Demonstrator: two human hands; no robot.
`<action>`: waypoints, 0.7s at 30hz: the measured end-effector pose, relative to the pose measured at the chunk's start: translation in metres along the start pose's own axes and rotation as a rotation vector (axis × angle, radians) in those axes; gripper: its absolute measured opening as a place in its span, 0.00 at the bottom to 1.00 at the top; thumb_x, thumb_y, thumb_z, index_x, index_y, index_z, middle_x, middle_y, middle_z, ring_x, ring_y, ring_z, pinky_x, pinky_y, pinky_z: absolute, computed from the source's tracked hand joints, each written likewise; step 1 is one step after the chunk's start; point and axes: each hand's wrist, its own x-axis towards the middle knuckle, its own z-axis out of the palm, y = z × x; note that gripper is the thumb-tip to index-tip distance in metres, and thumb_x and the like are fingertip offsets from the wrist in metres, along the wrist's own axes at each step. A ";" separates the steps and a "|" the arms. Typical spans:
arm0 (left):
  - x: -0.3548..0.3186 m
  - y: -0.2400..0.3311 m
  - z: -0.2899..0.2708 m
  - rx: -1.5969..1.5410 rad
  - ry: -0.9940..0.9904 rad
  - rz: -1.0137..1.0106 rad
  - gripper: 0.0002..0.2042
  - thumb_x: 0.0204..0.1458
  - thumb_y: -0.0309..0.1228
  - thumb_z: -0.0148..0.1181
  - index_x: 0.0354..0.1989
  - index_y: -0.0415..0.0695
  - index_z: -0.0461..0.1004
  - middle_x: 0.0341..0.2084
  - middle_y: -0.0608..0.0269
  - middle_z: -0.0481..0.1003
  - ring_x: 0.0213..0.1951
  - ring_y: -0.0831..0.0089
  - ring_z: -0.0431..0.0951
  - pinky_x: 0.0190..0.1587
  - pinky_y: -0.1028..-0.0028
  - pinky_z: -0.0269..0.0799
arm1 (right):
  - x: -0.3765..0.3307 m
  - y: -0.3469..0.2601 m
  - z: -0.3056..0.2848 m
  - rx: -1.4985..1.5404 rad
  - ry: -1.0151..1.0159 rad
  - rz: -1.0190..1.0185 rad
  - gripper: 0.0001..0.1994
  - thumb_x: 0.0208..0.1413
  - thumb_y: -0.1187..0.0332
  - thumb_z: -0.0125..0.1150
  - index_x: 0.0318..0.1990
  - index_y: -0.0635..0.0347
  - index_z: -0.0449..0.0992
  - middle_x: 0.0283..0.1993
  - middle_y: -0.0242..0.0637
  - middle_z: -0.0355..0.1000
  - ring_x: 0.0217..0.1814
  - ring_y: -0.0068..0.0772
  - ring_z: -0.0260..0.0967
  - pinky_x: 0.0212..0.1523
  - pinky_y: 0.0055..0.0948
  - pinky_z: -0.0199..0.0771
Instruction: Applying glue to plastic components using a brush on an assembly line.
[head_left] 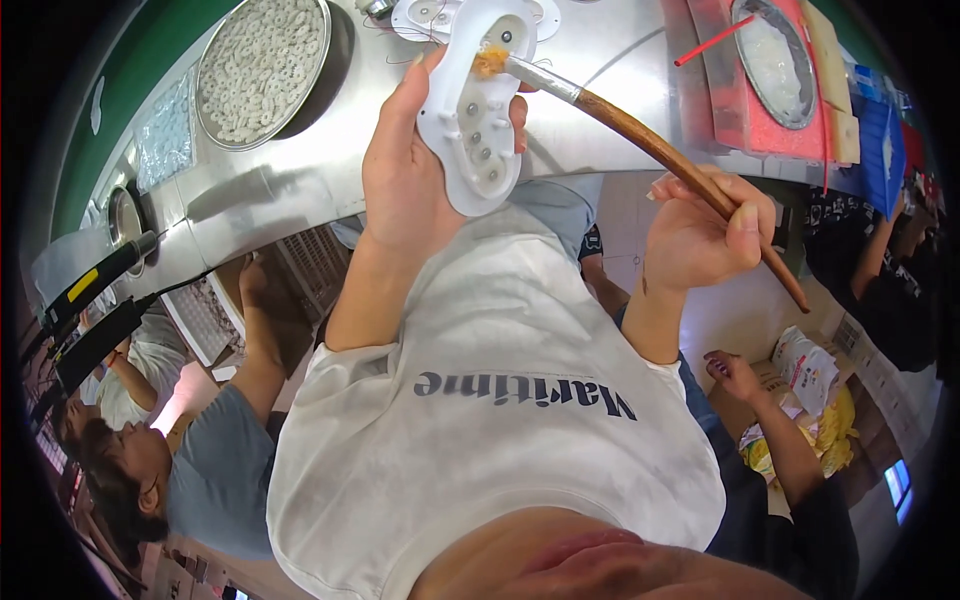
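In my left hand (405,185) is a long white plastic shell (452,150), tilted up over the table edge with its hollow side showing. Several round metal-coloured spots line its inside. My right hand (708,235) grips a brush (640,130) by its brown wooden handle, fingers closed round it. From the metal ferrule, the orange-brown bristles (490,62) reach into the upper part of the shell and appear to touch it. Behind the shell lie more white shells (425,14) with thin dark wires, partly hidden.
On the steel table (620,95), a round metal tray (327,55) of small white parts stands at left, beside a clear bag (165,135). At right, a metal bowl (742,45) of whitish material sits in pink foam (705,25), near a red straw (713,42). Other people sit on both sides.
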 end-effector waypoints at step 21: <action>0.002 0.003 0.005 0.168 0.031 0.077 0.24 0.60 0.45 0.30 0.57 0.41 0.57 0.44 0.45 0.70 0.36 0.70 0.71 0.41 0.71 0.69 | 0.006 0.005 0.001 -0.294 -0.303 -0.605 0.13 0.53 0.63 0.48 0.37 0.68 0.66 0.25 0.51 0.69 0.21 0.41 0.68 0.23 0.35 0.71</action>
